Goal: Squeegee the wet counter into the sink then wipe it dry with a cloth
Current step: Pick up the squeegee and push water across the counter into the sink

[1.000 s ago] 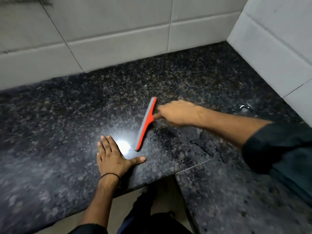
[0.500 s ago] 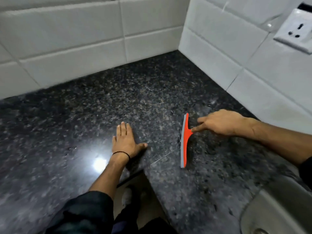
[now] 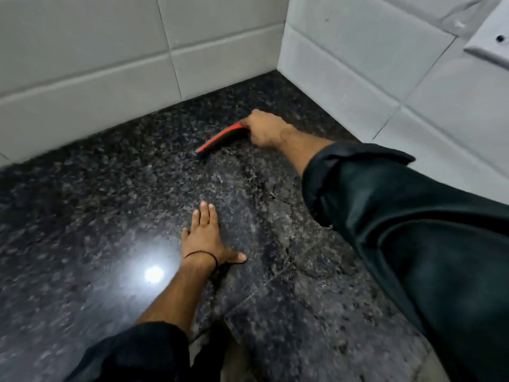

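My right hand is closed around the handle of a red squeegee, whose blade rests on the dark speckled granite counter far back, near the inner corner of the tiled walls. My left hand lies flat on the counter near the front edge, palm down and fingers together, holding nothing. Wet streaks and patches show on the granite between the two hands. The sink and any cloth are out of view.
White tiled walls close the counter at the back and on the right, meeting in a corner. A white wall socket sits at the top right. A lamp reflection glares on the counter beside my left forearm.
My right hand has carried the squeegee away from the front right area to the back, close to the wall corner. My left hand stays pressed flat. The sink edge has left the view.
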A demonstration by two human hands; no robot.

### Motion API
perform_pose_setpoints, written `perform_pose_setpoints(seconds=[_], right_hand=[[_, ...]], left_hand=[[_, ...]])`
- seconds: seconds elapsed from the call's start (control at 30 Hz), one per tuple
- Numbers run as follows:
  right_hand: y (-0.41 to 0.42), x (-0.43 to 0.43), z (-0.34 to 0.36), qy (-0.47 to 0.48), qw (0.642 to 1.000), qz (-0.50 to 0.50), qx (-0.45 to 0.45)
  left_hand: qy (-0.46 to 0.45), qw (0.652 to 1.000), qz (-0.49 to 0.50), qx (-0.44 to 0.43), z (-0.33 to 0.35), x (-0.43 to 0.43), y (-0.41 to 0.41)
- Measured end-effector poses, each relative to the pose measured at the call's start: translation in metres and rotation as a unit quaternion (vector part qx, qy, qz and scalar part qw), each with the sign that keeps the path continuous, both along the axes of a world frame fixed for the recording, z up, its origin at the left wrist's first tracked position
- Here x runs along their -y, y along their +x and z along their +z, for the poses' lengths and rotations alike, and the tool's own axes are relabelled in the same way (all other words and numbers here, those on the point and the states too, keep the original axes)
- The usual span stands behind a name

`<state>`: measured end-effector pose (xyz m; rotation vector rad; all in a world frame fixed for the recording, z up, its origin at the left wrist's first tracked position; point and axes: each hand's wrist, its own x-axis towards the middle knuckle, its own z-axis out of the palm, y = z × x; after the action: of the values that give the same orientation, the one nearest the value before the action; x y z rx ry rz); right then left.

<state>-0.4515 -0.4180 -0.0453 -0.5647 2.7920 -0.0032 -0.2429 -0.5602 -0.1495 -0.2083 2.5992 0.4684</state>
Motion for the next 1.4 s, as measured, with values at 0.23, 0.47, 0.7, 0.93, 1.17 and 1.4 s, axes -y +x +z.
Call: perform_pose_setpoints(seconds=[0.23,0.47,0.7,0.93,1.17,1.4], right_hand=[[-0.051,0.069,-0.014,0.008,0.999,0.011,-0.045],[-0.006,0.008,-0.004,0.048,0.997,0.057,-0.02],[0.114,-0.111,0.012,0.073,0.995,0.017,0.059],[0.194,-0.213,0.024,0.138,0.987,-0.061,0.062],[0.143,-0.212,0.041,0.025,0.995,-0.1,0.004],[0.031,-0.141,0.01,-0.024,0.988,-0.153,0.011]], left_hand=[[0.012,1.0,-0.002,-0.007,-0.003,0.002,-0.003],[0.022,1.0,0.003,0.002,-0.001,0.005,-0.006],[0.037,0.999,0.01,-0.006,0.005,0.005,0.002],[0.024,0.999,-0.016,-0.017,0.008,-0.008,0.007],[0.015,0.996,-0.086,0.004,0.009,-0.068,-0.013],[0.02,0.997,-0.076,0.008,-0.001,-0.071,-0.022]])
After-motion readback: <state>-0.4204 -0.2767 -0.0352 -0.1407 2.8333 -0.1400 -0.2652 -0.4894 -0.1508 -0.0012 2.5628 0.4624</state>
